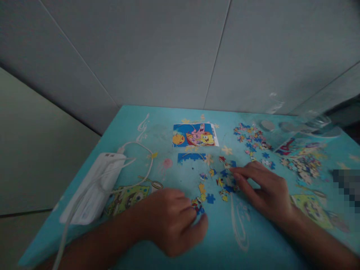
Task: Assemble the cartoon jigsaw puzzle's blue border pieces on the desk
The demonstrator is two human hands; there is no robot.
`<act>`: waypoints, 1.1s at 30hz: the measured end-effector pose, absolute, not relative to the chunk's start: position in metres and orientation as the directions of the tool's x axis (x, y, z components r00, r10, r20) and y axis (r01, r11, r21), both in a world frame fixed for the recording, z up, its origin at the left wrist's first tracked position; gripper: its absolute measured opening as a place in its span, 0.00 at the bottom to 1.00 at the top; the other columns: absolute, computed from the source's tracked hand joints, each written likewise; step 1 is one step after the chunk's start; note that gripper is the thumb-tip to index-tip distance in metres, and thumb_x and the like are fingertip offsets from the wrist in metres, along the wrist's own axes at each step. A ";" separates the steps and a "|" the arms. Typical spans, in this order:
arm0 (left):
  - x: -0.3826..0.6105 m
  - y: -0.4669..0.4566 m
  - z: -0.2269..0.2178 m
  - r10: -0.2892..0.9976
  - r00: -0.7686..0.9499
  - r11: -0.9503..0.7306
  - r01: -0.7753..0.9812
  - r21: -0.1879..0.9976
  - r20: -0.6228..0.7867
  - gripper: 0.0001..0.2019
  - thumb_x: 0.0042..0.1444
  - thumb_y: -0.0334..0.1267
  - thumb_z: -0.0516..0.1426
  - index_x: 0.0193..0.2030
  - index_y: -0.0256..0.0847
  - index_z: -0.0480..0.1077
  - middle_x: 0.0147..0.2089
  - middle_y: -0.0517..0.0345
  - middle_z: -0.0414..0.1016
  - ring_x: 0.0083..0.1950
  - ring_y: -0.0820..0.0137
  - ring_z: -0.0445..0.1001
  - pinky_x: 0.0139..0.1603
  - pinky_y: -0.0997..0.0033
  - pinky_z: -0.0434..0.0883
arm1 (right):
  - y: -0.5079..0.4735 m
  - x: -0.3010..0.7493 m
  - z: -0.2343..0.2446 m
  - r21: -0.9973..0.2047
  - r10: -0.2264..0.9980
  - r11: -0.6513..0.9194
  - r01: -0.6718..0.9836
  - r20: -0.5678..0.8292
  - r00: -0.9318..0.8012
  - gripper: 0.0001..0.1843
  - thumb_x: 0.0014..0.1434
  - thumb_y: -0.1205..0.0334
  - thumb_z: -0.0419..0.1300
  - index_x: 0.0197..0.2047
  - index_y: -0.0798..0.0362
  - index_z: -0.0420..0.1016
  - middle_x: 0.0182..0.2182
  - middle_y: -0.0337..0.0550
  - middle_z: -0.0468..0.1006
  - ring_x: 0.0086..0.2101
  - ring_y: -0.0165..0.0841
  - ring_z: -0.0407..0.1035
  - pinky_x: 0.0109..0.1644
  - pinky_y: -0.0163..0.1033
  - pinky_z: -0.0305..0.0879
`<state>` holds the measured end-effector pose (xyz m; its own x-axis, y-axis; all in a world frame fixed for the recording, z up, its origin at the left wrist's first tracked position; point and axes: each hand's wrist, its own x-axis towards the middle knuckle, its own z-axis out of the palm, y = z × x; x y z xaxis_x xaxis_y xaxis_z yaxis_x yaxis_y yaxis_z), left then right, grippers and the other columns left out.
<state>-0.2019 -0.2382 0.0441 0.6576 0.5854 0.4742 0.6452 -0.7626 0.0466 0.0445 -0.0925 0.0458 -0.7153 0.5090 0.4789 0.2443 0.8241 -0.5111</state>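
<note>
My left hand (176, 221) rests loosely curled on the table, its thumb and fingers bent with nothing showing between them. Just beyond its knuckles lie red and blue puzzle pieces (199, 209). My right hand (261, 187) reaches in from the right with thumb and forefinger pinched together over a group of blue puzzle pieces (225, 173). What sits between those fingertips is too small and dim to make out. A joined blue strip of puzzle (191, 157) lies below a cartoon picture card (195, 135). A single blue piece (210, 198) lies between my hands.
Loose pieces form a pile (250, 137) at the back right and another pile (303, 168) farther right. A white power strip (94, 187) with cables lies on the left. Clear plastic containers (317, 120) stand at the right rear. A grey wall (168, 56) borders the table.
</note>
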 end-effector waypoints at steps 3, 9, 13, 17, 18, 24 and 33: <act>-0.217 -0.226 0.041 0.613 0.596 -0.693 0.721 -0.010 0.519 0.07 0.64 0.33 0.54 0.41 0.35 0.73 0.22 0.63 0.67 0.23 0.71 0.65 0.22 0.66 0.62 | -0.093 0.043 0.046 -0.503 0.494 0.835 0.223 0.505 -0.708 0.15 0.60 0.73 0.63 0.49 0.51 0.77 0.30 0.40 0.78 0.29 0.33 0.71 0.36 0.42 0.66; -0.236 -0.226 0.043 0.612 0.557 -0.646 0.762 -0.052 0.562 0.06 0.62 0.32 0.57 0.45 0.34 0.71 0.23 0.63 0.70 0.24 0.72 0.66 0.25 0.67 0.64 | -0.089 0.050 0.051 -0.420 0.500 0.859 0.292 0.567 -0.654 0.16 0.58 0.74 0.64 0.49 0.51 0.78 0.30 0.40 0.77 0.29 0.32 0.69 0.38 0.43 0.65; -0.235 -0.233 0.050 0.599 0.592 -0.666 0.742 -0.074 0.539 0.08 0.62 0.32 0.58 0.48 0.32 0.71 0.25 0.62 0.71 0.26 0.71 0.69 0.30 0.65 0.68 | -0.081 0.057 0.055 -0.384 0.580 0.813 0.438 0.599 -0.553 0.15 0.60 0.71 0.64 0.50 0.49 0.78 0.29 0.38 0.77 0.29 0.32 0.70 0.39 0.41 0.67; -0.234 -0.235 0.051 0.605 0.588 -0.664 0.744 -0.066 0.538 0.08 0.64 0.32 0.57 0.49 0.34 0.72 0.27 0.60 0.73 0.28 0.71 0.71 0.33 0.65 0.70 | -0.074 0.061 0.057 -0.415 0.688 0.701 0.580 0.607 -0.397 0.16 0.62 0.66 0.63 0.54 0.47 0.77 0.28 0.36 0.77 0.29 0.32 0.72 0.39 0.40 0.69; -0.234 -0.235 0.051 0.611 0.585 -0.663 0.746 -0.059 0.534 0.08 0.64 0.32 0.56 0.49 0.34 0.72 0.27 0.60 0.74 0.28 0.71 0.71 0.33 0.65 0.70 | -0.073 0.061 0.057 -0.429 0.710 0.676 0.599 0.596 -0.374 0.17 0.62 0.65 0.63 0.55 0.47 0.76 0.27 0.36 0.77 0.29 0.33 0.73 0.40 0.41 0.69; -0.230 -0.231 0.055 0.603 0.591 -0.674 0.737 -0.054 0.537 0.07 0.66 0.31 0.55 0.47 0.31 0.72 0.27 0.60 0.74 0.27 0.71 0.70 0.29 0.66 0.68 | -0.068 0.061 0.054 -0.467 0.754 0.654 0.595 0.469 -0.460 0.10 0.64 0.62 0.61 0.49 0.47 0.78 0.29 0.37 0.77 0.30 0.32 0.72 0.39 0.39 0.69; -0.227 -0.233 0.057 0.632 0.573 -0.645 0.762 -0.055 0.522 0.07 0.65 0.29 0.54 0.46 0.34 0.73 0.26 0.62 0.73 0.27 0.72 0.70 0.31 0.68 0.68 | -0.068 0.058 0.052 -0.528 0.781 0.623 0.577 0.376 -0.500 0.07 0.65 0.61 0.61 0.45 0.48 0.79 0.28 0.35 0.77 0.28 0.29 0.71 0.38 0.37 0.66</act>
<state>-0.2268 -0.2327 0.0575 0.5729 0.6318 0.5221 0.7620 -0.6452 -0.0554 0.0577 -0.0680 0.0521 -0.4995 0.7807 0.3755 0.5769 0.6232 -0.5281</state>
